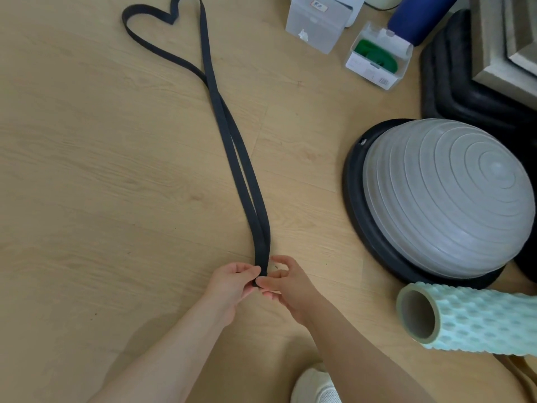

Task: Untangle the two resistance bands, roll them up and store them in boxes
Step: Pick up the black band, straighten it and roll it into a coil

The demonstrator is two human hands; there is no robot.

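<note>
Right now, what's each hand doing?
Left hand: pinching the near end of the long black rubber resistance band.
Right hand: pinching the same end.

Looked like a home workout corner: light wood-look floor (116, 170), grey balance dome (444, 199), mint foam roller (476, 321), stacked black mats (453, 91), navy rolled mat (421, 16).

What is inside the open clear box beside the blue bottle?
The clear box holds a rolled green resistance band against a white card insert. Its lid stands open. Whatever lies under the band is hidden.
</note>
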